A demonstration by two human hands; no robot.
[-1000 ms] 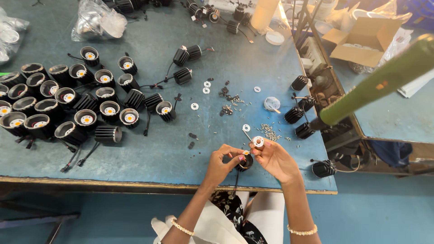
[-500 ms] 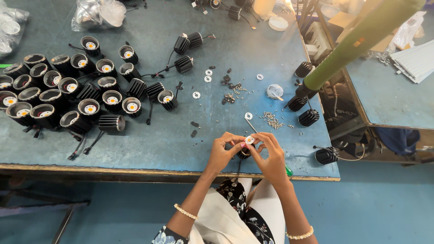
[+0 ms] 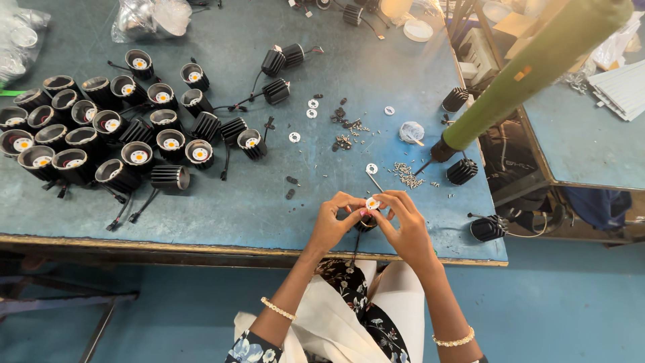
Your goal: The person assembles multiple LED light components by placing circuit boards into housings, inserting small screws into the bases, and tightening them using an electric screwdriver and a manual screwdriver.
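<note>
Fingers [image 3: 356, 205] of both hands clamped together on small black lamp housing [image 3: 366, 222] between them.

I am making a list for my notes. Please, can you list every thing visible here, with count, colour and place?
black lamp housings: about two dozen, black, table left
finned lamp in hands: one, black, near table edge
white ring discs: several, white, table centre
small screws: one pile, silver, right of centre
green tool: one, green, hanging at right
plastic bags: a few, clear, far left
table: one, blue-green
left hand: on the lamp
right hand: on the lamp
</note>
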